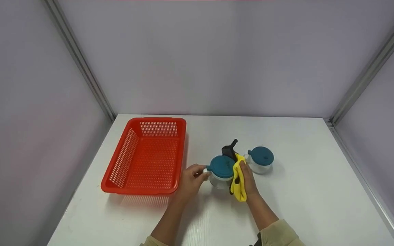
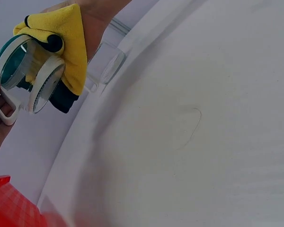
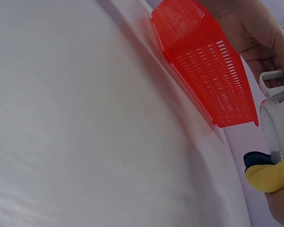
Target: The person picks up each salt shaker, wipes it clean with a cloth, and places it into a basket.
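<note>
A clear glass jar with a teal lid (image 1: 222,166) is held just above the white table. My left hand (image 1: 192,181) pinches its white handle (image 2: 8,111) from the left side. On the jar's right side, my right hand (image 1: 249,179) grips a folded yellow cloth (image 1: 239,181) with dark edging and presses it against the glass. A black piece (image 1: 229,151) sticks out behind the jar; whether it belongs to the cloth I cannot tell. Just right of the right hand stands a second glass jar with a teal lid (image 1: 262,156).
A red perforated plastic basket (image 1: 182,147) sits on the left of the white table (image 1: 306,198), close to my left hand. Pale panels (image 1: 197,61) enclose the table at the back and both sides.
</note>
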`<state>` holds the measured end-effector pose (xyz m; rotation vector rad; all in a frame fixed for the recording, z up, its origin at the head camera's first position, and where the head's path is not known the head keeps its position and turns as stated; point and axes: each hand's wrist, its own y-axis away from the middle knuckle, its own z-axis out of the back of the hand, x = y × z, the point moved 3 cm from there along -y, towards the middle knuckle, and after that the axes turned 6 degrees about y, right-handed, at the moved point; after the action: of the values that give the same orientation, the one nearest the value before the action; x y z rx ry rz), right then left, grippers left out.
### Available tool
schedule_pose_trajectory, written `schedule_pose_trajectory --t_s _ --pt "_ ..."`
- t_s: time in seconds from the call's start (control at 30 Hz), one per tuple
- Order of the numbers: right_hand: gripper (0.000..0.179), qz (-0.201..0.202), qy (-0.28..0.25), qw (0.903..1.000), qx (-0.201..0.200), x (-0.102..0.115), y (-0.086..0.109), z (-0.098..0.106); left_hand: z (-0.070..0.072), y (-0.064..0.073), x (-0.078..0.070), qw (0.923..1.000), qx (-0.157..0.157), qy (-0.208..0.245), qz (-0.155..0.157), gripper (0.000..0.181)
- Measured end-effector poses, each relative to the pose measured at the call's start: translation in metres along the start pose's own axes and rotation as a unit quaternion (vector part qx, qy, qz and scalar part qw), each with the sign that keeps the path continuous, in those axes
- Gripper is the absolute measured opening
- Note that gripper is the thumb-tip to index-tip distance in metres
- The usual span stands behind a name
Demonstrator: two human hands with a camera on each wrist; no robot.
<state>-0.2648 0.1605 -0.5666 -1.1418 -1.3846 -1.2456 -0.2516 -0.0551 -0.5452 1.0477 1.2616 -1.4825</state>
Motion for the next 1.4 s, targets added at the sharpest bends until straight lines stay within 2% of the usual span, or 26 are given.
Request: schedule_pose_trajectory --t_s 0.17,0.23,0.37,0.47,0.57,0.67,0.77,0.9,0.97,1.23,1.4 --pt "0.069 -0.04 0.003 0.999 0.019 0.007 -0.005 0.004 0.001 -0.001 0.005 0.998 0.031 0.046 0.031 0.016" --pt "0.069 -0.06 -0.002 0.9979 0.025 0.01 -0.005 0.005 0.001 -0.002 0.005 0.9972 0.046 0.047 0.034 0.015" --pt "0.064 -0.093 -0.06 0.9931 0.039 0.013 -0.005 0.004 0.001 -0.004 0.004 0.9965 0.069 0.034 0.031 0.016" --pt "0.059 -0.115 -0.119 0.9846 0.057 0.013 -0.004 0.002 0.002 -0.005 0.005 0.9964 0.075 0.028 0.028 0.016" --pt "0.057 -0.135 -0.155 0.976 0.073 0.014 -0.003 0.001 0.002 -0.005 0.007 0.9955 0.078 0.036 0.038 0.016" --pt "0.057 -0.13 -0.165 0.9744 0.081 0.016 -0.003 0.0 0.0 -0.004 0.01 0.9936 0.082 0.047 0.063 0.016" --pt "0.052 -0.125 -0.155 0.9775 0.071 0.017 -0.003 0.0 0.0 -0.003 0.012 0.9925 0.079 0.049 0.079 0.018" --pt "0.05 -0.133 -0.145 0.9792 0.05 0.019 -0.002 0.001 0.0 -0.006 0.01 0.9924 0.082 0.058 0.072 0.017" --pt "0.051 -0.133 -0.143 0.9794 0.051 0.021 -0.002 0.001 0.0 -0.007 0.009 0.9921 0.088 0.058 0.068 0.016" --pt "0.045 -0.121 -0.158 0.9701 0.139 0.035 -0.005 0.002 -0.001 -0.009 0.01 0.9894 0.111 0.057 0.076 0.016" --pt "0.043 -0.122 -0.173 0.9653 0.153 0.039 -0.007 0.003 -0.001 -0.014 0.01 0.9873 0.118 0.07 0.08 0.018"
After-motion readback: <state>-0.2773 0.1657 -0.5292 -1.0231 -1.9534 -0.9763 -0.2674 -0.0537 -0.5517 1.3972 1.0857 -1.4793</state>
